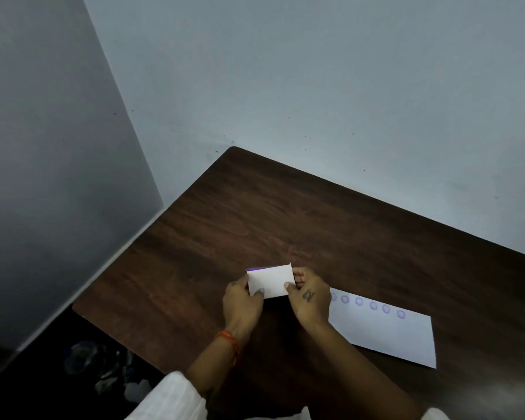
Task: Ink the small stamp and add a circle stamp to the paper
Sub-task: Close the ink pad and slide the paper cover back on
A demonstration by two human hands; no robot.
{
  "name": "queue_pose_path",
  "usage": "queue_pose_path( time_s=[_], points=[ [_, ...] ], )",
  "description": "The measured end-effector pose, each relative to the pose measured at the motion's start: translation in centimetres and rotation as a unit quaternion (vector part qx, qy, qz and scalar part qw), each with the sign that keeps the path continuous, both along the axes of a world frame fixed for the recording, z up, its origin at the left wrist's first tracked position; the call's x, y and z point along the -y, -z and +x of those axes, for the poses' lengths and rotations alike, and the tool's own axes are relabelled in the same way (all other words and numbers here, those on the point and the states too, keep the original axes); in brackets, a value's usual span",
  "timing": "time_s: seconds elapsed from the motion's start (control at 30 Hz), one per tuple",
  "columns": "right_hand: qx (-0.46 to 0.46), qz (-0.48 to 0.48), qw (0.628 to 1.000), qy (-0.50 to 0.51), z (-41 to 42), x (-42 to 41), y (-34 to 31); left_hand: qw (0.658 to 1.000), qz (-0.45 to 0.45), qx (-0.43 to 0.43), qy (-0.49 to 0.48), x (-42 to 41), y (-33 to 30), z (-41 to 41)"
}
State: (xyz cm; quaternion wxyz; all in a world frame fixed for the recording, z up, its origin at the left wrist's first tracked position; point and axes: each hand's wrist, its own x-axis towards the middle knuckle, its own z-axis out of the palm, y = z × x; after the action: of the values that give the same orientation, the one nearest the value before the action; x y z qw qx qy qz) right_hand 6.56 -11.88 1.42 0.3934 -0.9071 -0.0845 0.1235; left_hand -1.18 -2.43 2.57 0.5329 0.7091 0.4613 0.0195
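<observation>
Both of my hands hold a small white rectangular ink pad case (270,279) just above the dark wooden table (285,213). A purple strip shows along the case's far edge. My left hand (242,301) grips its left end, with the thumb on top. My right hand (310,295) pinches its right end. A white sheet of paper (385,334) lies flat to the right of my hands, with a row of several purple circle stamps (373,305) along its far edge. The small stamp itself is not visible.
The table sits in a corner between two grey-blue walls (315,71). Its left edge drops to a dark floor with crumpled clear plastic (85,356). An orange thread band circles my left wrist (228,339).
</observation>
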Motion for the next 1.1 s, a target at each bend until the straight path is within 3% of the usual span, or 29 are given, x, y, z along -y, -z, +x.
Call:
queue_pose_path(
  time_s=[0.63,1.1],
  points=[
    [-0.036,-0.091,0.994,-0.048,0.3,-0.3,1.4,0.998,0.032,-0.061,-0.004,0.6,1.9,1.3],
    [-0.046,-0.108,0.992,-0.056,1.1,-0.5,2.2,0.998,0.045,-0.043,-0.030,-0.5,2.6,1.4]
  ],
)
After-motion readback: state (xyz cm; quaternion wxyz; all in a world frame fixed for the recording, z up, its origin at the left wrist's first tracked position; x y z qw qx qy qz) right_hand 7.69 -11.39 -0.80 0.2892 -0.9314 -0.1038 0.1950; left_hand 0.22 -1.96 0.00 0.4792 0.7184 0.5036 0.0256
